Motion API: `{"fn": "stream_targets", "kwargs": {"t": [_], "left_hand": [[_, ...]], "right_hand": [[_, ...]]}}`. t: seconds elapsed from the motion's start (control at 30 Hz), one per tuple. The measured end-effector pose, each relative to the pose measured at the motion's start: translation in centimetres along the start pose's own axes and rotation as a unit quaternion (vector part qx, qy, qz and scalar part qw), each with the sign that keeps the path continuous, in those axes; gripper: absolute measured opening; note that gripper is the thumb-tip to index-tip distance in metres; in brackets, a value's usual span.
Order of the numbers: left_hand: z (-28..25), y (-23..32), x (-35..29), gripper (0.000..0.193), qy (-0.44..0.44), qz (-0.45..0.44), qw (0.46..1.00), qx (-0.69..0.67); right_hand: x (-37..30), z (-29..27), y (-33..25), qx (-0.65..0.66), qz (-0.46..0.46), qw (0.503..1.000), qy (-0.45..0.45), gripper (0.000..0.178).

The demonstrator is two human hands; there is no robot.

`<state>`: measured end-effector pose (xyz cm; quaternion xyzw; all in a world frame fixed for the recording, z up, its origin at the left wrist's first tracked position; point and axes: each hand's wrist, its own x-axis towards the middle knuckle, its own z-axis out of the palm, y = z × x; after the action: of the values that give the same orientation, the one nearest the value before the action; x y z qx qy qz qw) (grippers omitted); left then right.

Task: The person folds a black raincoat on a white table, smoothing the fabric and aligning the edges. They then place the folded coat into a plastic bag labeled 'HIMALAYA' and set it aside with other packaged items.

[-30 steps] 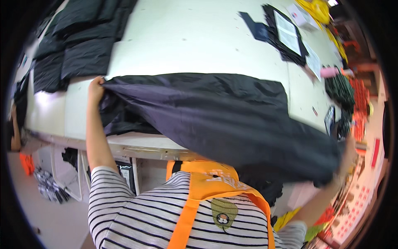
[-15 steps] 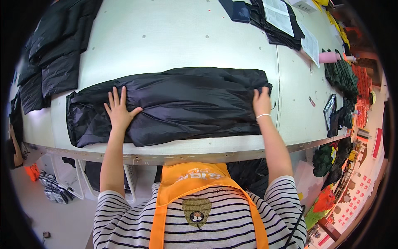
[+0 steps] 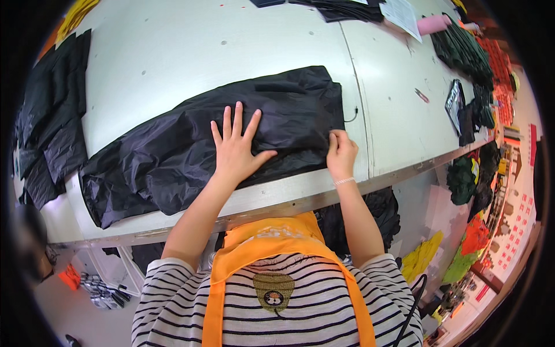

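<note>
A long folded black garment [image 3: 156,156] of thin shiny fabric lies on the white table [image 3: 179,63] right in front of me, wrinkled toward its left end and smoother on the right. My left hand [image 3: 236,149] rests flat on its middle, fingers spread. At the garment's right end, near the front corner, my right hand [image 3: 342,151] pinches the edge between thumb and fingers. A thin dark cord [image 3: 354,115] sticks out just beyond that edge.
More black garments [image 3: 52,110] lie at the left. Far right are dark green garments [image 3: 459,49], a pink thread cone [image 3: 433,24], paper sheets [image 3: 402,17], small snips [image 3: 422,95] and a plastic packet [image 3: 455,104]. The table's front edge [image 3: 283,206] runs before my waist.
My left hand has slid right along the garment, closer to my right hand. My right hand has moved down the right edge to the front corner. The view has turned somewhat.
</note>
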<state>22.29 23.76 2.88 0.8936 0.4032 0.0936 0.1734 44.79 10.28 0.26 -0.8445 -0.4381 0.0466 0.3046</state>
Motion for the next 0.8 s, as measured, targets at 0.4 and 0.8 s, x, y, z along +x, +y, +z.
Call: {"fn": "stream_targets", "kwargs": {"t": [0.4,0.8], "left_hand": [[5.4,-2.9,0.0,0.091,0.02,0.018,0.997,0.076],[5.1,-2.3,0.0,0.095,-0.012,0.009,0.995,0.099]], "right_hand": [[-2.2,-2.4,-7.4,0.168,-0.059,0.975,-0.136,0.071],[0.3,-2.3,5.3,0.131,-0.07,0.981,-0.126,0.024]]}}
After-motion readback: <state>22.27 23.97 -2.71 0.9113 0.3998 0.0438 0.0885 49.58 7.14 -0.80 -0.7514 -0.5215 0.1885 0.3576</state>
